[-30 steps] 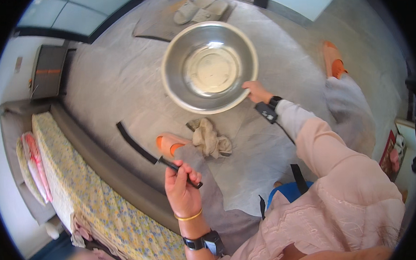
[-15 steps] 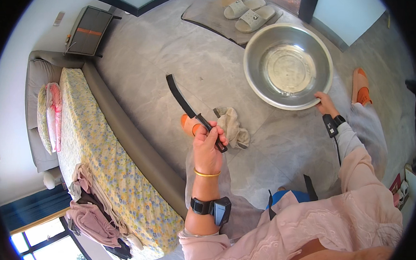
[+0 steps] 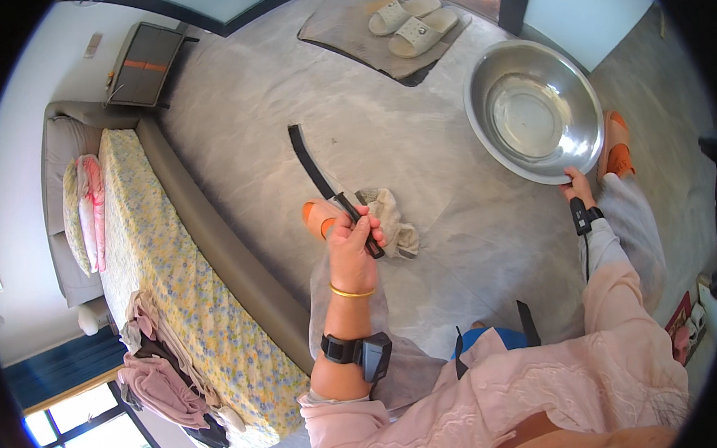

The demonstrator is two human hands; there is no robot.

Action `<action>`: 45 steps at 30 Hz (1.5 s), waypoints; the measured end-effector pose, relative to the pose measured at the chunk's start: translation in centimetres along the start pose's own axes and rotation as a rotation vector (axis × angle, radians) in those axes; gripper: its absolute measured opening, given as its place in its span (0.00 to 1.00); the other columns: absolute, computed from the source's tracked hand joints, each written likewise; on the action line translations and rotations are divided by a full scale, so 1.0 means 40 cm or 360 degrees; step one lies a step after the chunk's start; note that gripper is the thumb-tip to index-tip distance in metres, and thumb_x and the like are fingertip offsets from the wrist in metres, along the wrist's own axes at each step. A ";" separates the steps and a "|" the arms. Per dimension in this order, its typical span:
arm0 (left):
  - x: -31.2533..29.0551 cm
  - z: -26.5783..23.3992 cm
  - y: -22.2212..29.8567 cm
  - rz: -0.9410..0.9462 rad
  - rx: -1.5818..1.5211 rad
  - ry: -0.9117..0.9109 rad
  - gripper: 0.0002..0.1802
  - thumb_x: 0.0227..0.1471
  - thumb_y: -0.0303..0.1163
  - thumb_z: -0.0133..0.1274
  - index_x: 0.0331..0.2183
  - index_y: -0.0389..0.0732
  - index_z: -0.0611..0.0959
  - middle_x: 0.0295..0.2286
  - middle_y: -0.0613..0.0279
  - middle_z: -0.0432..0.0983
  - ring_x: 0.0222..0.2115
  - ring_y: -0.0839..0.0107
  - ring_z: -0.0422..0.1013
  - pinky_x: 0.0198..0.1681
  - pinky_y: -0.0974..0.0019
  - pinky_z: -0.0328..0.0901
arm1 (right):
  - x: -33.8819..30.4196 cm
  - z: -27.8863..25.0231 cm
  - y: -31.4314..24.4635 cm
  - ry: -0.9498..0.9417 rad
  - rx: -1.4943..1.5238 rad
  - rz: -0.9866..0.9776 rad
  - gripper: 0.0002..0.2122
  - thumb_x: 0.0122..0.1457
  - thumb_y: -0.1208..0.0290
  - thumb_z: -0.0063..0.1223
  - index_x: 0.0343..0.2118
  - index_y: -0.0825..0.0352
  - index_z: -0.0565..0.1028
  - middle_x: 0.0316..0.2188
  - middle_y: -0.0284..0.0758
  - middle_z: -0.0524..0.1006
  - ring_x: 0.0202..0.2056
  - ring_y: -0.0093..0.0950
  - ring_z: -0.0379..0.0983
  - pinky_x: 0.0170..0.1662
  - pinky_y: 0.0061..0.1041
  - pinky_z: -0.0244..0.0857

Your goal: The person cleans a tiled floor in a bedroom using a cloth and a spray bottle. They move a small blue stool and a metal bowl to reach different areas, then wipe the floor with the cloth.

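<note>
My left hand (image 3: pixel 353 239) is closed around the black handle of a long tool with a narrow, curved, blade-like black head (image 3: pixel 310 163). The tool points up and to the left; whether its head is a blade or a row of bristles I cannot tell. At the right, my right hand (image 3: pixel 577 186) grips the near rim of a large, shiny metal basin (image 3: pixel 491 148), its inside facing me. No object shows inside the basin. Just beyond my left hand, a crumpled beige cloth (image 3: pixel 397 222) lies on the floor, partly hidden by the fingers.
Orange slippers (image 3: pixel 616 139) are on my feet. Pale slippers (image 3: pixel 417 33) rest on a grey mat (image 3: pixel 348 31) at the far side. Along the left runs a bed (image 3: pixel 186 257) with floral bedding and a heap of clothes (image 3: pixel 163 388). Grey floor (image 3: pixel 238 92) stretches between.
The basin and my right hand have moved to the right and tilted more. My left hand keeps its hold on the black tool. The whole view has shifted slightly.
</note>
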State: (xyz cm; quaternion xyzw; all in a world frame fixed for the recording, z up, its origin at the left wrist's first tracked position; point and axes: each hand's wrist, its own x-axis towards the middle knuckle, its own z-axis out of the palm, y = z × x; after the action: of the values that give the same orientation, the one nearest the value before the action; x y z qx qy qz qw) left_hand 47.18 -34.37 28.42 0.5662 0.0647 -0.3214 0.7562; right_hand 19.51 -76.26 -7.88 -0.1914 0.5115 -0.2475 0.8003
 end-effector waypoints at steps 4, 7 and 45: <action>-0.008 -0.010 0.008 -0.0036 0.0073 -0.0028 0.05 0.54 0.23 0.44 0.35 0.42 0.71 0.24 0.66 0.68 0.22 0.77 0.63 0.25 0.74 0.61 | -0.009 0.002 -0.021 -0.0124 -0.0118 -0.0039 0.03 0.50 0.78 0.49 0.29 0.67 0.71 0.30 0.33 0.73 0.34 0.27 0.70 0.40 0.29 0.67; -0.001 -0.008 0.001 -0.0050 0.0092 0.0046 0.06 0.54 0.23 0.45 0.37 0.41 0.73 0.25 0.66 0.70 0.22 0.76 0.64 0.25 0.73 0.61 | -0.022 0.020 -0.035 0.0018 -0.0070 -0.0021 0.02 0.52 0.77 0.49 0.29 0.65 0.72 0.29 0.31 0.74 0.34 0.26 0.70 0.39 0.29 0.66; -0.700 -0.495 0.178 0.0732 0.0439 0.0633 0.10 0.54 0.37 0.50 0.29 0.41 0.72 0.12 0.72 0.57 0.09 0.81 0.52 0.11 0.74 0.47 | -0.974 0.448 -0.047 -0.1276 -0.2595 -0.0353 0.21 0.50 0.69 0.49 0.48 0.69 0.69 0.34 0.35 0.74 0.28 0.26 0.71 0.28 0.24 0.67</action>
State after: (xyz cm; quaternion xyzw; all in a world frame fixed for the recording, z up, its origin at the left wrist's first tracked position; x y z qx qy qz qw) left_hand 34.44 -3.94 40.22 0.7146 0.0375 -0.0312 0.6978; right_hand 21.71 -53.74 28.61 -0.8168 0.1903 0.1998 0.5067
